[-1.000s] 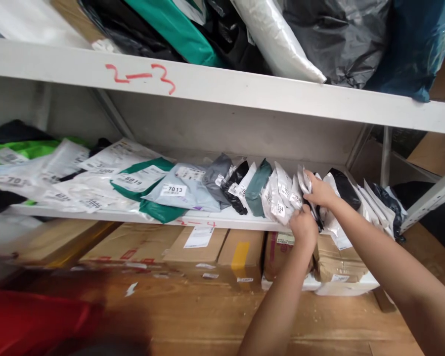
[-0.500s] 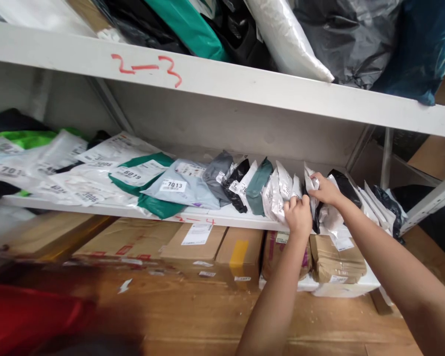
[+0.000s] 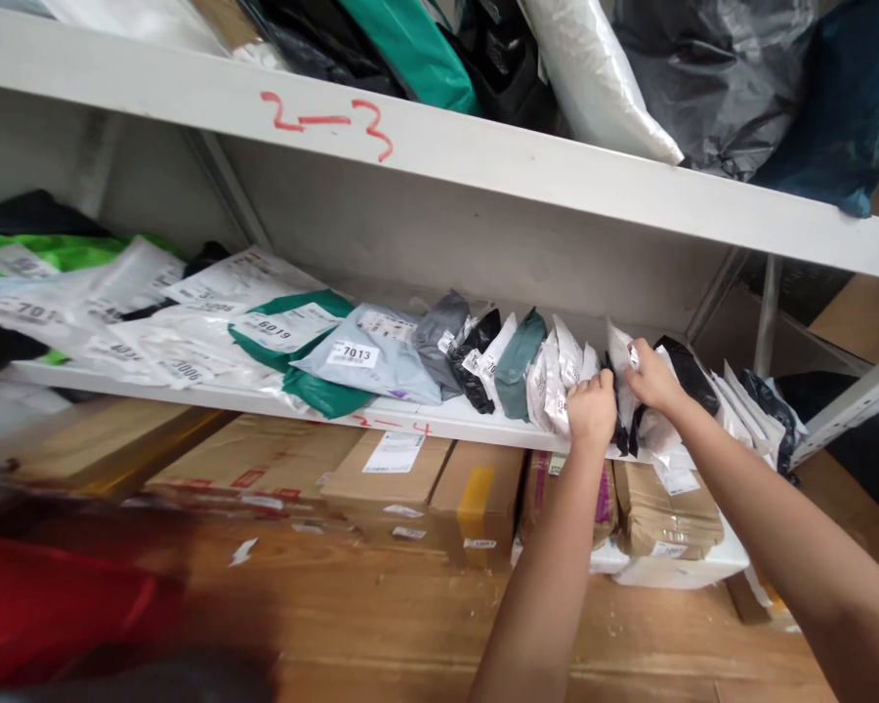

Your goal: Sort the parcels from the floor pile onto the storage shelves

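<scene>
A row of upright mailing bags stands on the shelf marked 2-4. My right hand [image 3: 653,378] pinches the top edge of a white mailing bag [image 3: 619,353], thumb and fingers closed. Just left of it, my left hand [image 3: 592,410] is curled closed at the bags' upper edges; which bag it grips is partly hidden by the fingers. White labelled bags [image 3: 555,383] stand right beside my left hand, then a grey-green bag [image 3: 520,366]. A black bag [image 3: 687,376] leans behind my right wrist.
Flat parcels, including a pale blue bag [image 3: 381,361] labelled 7013 and a green bag [image 3: 285,327], lie to the left. The upper shelf edge [image 3: 483,146], marked 2-3, runs above my hands. Cardboard boxes [image 3: 392,498] stand underneath. A blurred red object [image 3: 59,625] is lower left.
The view has shifted slightly, so the left shelf contents appear farther right. Both hands stay among the same bags; the white bag at my right hand now stands a little more apart from its left neighbours.
</scene>
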Demonstrator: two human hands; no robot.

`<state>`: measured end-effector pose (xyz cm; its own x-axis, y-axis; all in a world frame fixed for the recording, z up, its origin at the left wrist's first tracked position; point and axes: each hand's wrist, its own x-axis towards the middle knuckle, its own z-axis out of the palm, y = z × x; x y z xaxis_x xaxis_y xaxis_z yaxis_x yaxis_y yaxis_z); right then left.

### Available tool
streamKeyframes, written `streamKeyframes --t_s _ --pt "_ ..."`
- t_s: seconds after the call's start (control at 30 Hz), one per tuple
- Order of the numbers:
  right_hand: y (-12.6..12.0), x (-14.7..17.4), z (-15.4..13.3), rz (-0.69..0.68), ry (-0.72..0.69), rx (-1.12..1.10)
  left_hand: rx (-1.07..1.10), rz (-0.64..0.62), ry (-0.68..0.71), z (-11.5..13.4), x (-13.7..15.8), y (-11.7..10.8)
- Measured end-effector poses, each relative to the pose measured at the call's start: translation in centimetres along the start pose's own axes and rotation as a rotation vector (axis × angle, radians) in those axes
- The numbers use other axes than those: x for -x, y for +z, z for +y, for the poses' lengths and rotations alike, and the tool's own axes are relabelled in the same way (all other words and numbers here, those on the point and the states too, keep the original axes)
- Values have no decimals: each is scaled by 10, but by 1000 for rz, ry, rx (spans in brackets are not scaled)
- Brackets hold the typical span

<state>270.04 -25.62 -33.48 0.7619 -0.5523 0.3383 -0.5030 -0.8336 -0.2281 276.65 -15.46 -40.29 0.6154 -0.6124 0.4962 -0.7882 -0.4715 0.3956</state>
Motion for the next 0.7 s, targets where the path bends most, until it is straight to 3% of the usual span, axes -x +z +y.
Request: streamKeyframes --t_s 0.2,0.37,0.5,0.57,0.63,0.7 --pt "3 1 -13 -170 -26 103 27 -88 -159 3 -5 -13" --pt "7 12 -18 -236 -72 103 38 -49 -40 -2 5 -26" --pt "-3 55 -19 38 -229 109 38 -115 -45 -2 15 -38" --pt "-18 85 -6 206 -284 103 39 -162 -57 -1 19 -43" --pt "-40 109 23 332 -187 114 45 -171 -69 -1 21 -45" --pt "-63 119 64 414 48 144 50 -167 -70 -1 22 -45"
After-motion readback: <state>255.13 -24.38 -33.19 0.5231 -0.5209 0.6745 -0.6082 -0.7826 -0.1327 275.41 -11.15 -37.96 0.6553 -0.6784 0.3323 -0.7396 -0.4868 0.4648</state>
